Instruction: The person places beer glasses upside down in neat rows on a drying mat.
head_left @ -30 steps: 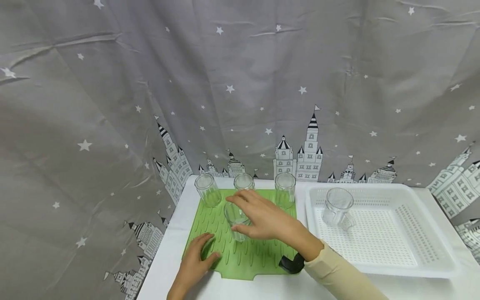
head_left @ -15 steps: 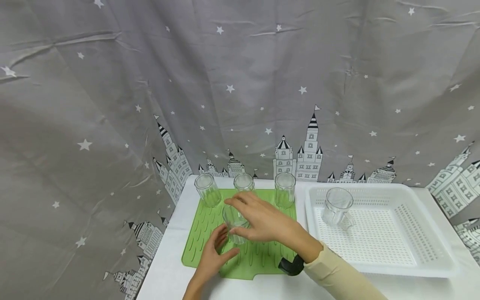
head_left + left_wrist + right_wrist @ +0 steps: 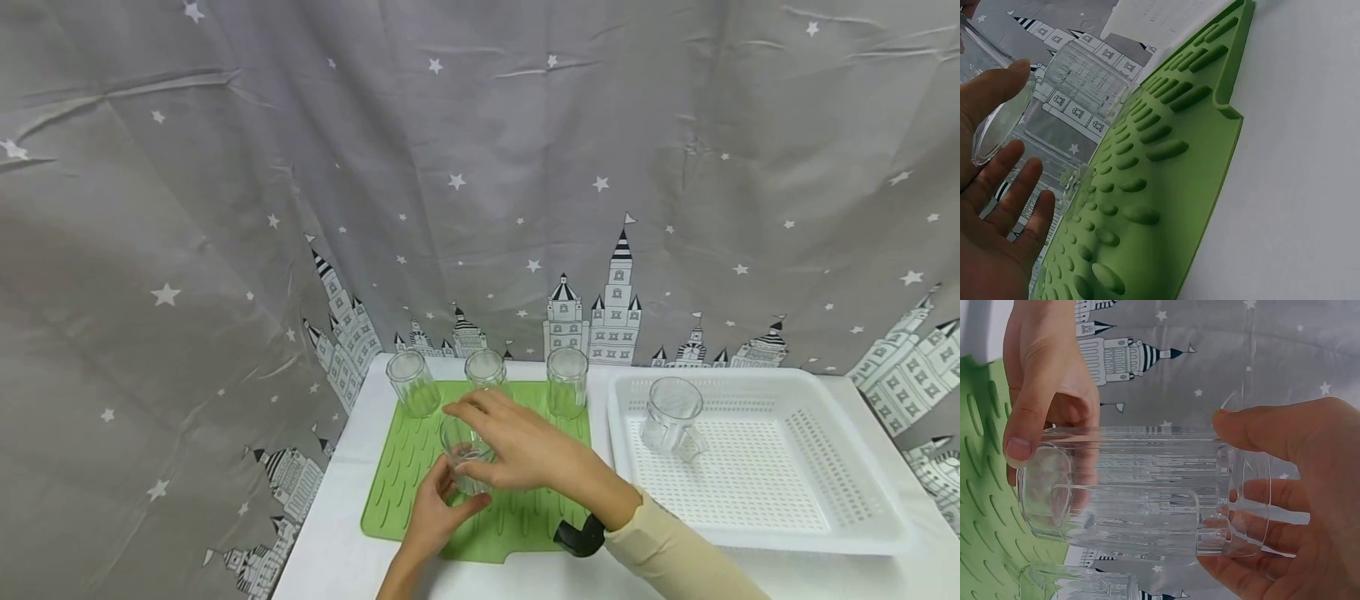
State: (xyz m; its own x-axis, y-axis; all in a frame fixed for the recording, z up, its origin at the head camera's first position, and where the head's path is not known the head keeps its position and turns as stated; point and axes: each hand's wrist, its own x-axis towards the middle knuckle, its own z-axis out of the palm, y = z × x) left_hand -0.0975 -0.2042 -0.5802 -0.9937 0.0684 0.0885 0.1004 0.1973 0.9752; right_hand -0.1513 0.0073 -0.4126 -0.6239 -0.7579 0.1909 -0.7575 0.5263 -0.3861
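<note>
A clear glass mug [image 3: 459, 435] is held over the green drying mat [image 3: 397, 467] in the head view. My right hand [image 3: 525, 446] grips its upper end from above, thumb on one side and fingers on the other. Around its lower end, my left hand [image 3: 437, 510] has the thumb on the near side and fingers behind. In the right wrist view both hands are on the mug [image 3: 1141, 462], whose handle faces the camera. The left wrist view shows the left thumb [image 3: 997, 87] across the mug's end [image 3: 1004, 122], with the other fingers spread below.
Three clear glasses stand along the mat's back edge: a left one [image 3: 414, 385], a middle one [image 3: 486, 367] partly behind the right hand, and a right one [image 3: 567, 385]. To the right, a white perforated basket [image 3: 862, 467] holds another glass mug [image 3: 671, 417]. A grey curtain [image 3: 480, 167] hangs behind.
My left hand has moved right and up from the mat to the mug's lower end. The right hand, still holding the mug, has shifted slightly left and lower.
</note>
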